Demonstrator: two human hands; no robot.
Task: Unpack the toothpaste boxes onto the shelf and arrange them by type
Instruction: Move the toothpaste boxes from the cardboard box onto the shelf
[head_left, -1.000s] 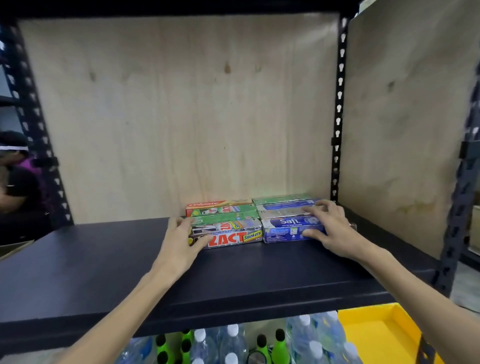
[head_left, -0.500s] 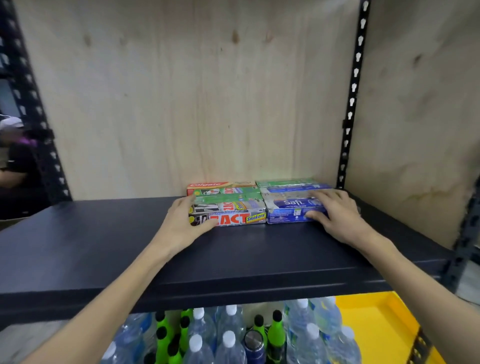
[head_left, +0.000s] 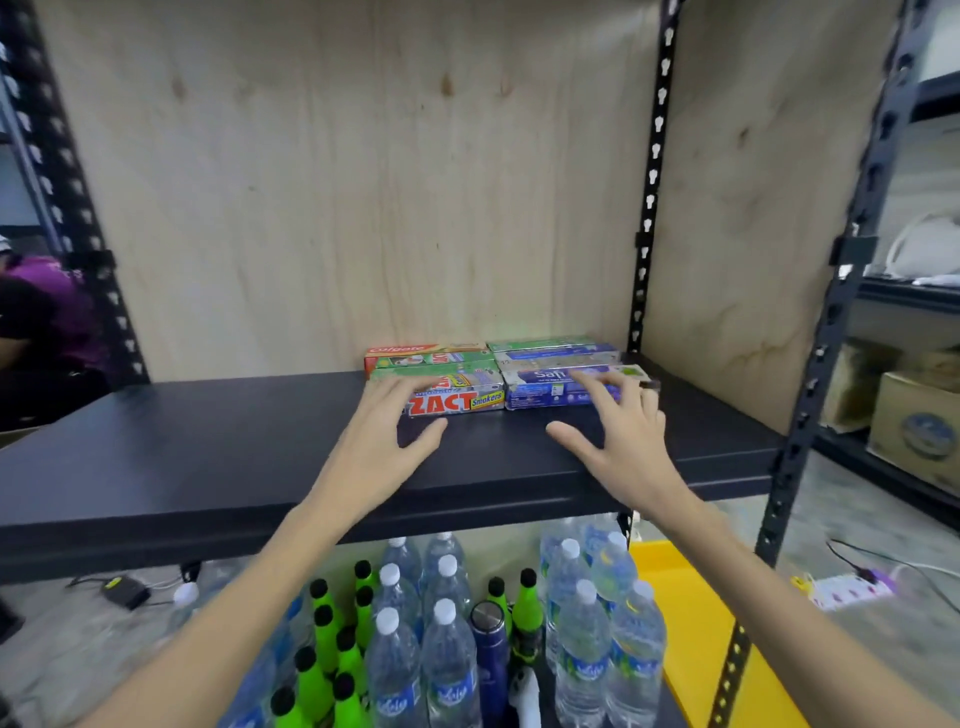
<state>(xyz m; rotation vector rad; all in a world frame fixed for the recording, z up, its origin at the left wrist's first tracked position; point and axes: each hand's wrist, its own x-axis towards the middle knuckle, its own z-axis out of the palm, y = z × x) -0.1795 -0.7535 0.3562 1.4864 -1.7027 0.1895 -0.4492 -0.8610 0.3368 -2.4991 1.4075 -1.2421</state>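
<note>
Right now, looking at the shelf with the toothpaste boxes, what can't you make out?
- Head view: small print on the Safi box is blurred, partly covered by the right hand.
- Left end of the Zact box hidden behind the left hand.
- Back rows of boxes behind the Colgate box: labels too small to read.
- Any carton being unpacked: out of frame.

Both bare forearms reach forward and upward, roughly parallel; the left hand (head_left: 384, 436) is palm down, fingers spread and relaxed, thumb angled inward. The right hand (head_left: 618, 436) mirrors it; neither grips anything.
</note>
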